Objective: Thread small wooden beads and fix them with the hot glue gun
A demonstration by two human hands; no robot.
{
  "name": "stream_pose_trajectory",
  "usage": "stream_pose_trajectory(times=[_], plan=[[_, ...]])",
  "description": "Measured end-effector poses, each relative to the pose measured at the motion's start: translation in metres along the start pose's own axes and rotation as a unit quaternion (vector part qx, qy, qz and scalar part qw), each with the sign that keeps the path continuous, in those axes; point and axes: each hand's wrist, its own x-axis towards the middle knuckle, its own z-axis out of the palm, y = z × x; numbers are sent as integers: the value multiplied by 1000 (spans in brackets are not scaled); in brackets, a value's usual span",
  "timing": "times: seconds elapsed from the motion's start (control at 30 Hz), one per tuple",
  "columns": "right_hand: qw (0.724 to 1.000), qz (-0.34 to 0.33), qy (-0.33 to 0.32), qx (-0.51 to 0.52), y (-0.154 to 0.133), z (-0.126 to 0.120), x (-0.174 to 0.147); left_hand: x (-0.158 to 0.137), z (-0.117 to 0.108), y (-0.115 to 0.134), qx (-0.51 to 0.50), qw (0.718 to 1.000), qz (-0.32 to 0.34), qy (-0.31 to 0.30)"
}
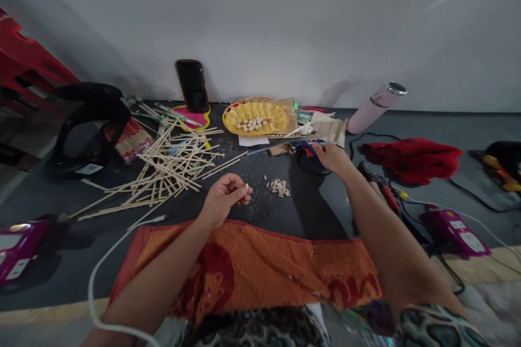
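Covering part of the near edge of the table (323,217), one fuzzy orange towel (268,265) leaves bare room beyond. Slim wooden sticks (169,171) heap leftward, uncountable; one oval woven basket (256,109) sits behind. The right hand (332,157) grips one blue gun-shaped tool (305,147). Near one pile of stubby pegs (280,188), the left hand (226,195) pinches one tiny pale piece (246,186).

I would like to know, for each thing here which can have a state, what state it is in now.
Left hand: closed on a small pale piece
Right hand: on a blue tool; grip partly hidden
Cut pieces: in a loose pile
Sticks: heaped, crisscrossed
Yellow basket: holding pale balls
Phone: propped up, screen dark
Pink bottle: standing
Orange towel: spread out
Red cloth: bunched up
White cable: one end loose
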Motion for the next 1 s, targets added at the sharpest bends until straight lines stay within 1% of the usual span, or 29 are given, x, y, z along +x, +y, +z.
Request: stream_pose_trajectory(times=[0.07,0.13,0.17,0.2,0.27,0.3,0.33,0.4,0.47,0.5,0.6,0.73,0.8,0.87,0.9,0.93,1.0], plan=[[998,-20,34,-49,-3,-3,-12,0,0,0,2,1000,2,-3],[992,-70,60,-91,-8,-3,-33,-1,0,-1,3,1000,3,-9],[978,-138,74,-137,-11,-2,-46,-1,0,-1,4,1000,4,-11],[963,-193,85,-166,-14,-1,-60,-1,1,-1,5,1000,4,-13],[945,-250,98,-188,-20,6,-86,-1,1,-2,9,1000,3,-15],[944,-261,85,-185,-22,10,-97,-1,1,-2,11,1000,2,-15],[946,-265,55,-178,-23,14,-106,-1,1,-2,14,1000,0,-14],[949,-266,-28,-166,-24,24,-118,-1,1,-2,18,1000,-3,-16],[947,-265,-81,-165,-24,33,-125,-1,1,-2,21,1000,-2,-19],[946,-264,-88,-169,-23,37,-126,-1,1,-2,22,1000,0,-22],[946,-255,-73,-186,-24,43,-126,-1,1,-2,25,999,4,-28],[945,-241,-89,-205,-25,40,-123,-2,1,-3,36,999,2,-30],[949,-231,-87,-197,-27,36,-123,-2,1,-4,40,999,0,-33],[960,-228,-68,-149,-35,33,-127,-3,2,-4,42,999,-2,-34],[966,-229,-56,-105,-41,34,-130,-3,2,-5,42,999,-1,-34],[971,-230,-47,-50,-48,35,-134,-3,2,-5,43,999,0,-34],[971,-224,-45,72,-63,43,-144,-3,3,-6,44,998,3,-35]])
